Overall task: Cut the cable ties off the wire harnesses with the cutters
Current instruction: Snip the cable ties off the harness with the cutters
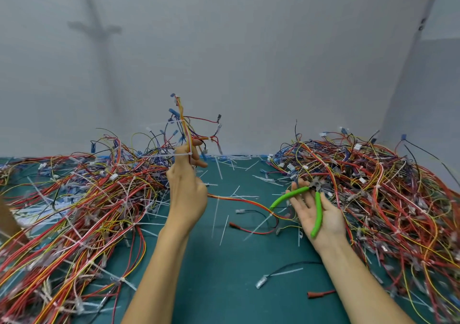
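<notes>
Harness partly behind left hand

I log the left harness pile on the worktop, the right harness pile opposite, cut ties scattered between. At centre, raised harness; cutters to its right. Behind all, the wall.

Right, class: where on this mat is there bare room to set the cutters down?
Barest is the near middle of the mat, bordered by the left pile and right pile, with a few loose ties there. Both piles are crowded.
</notes>
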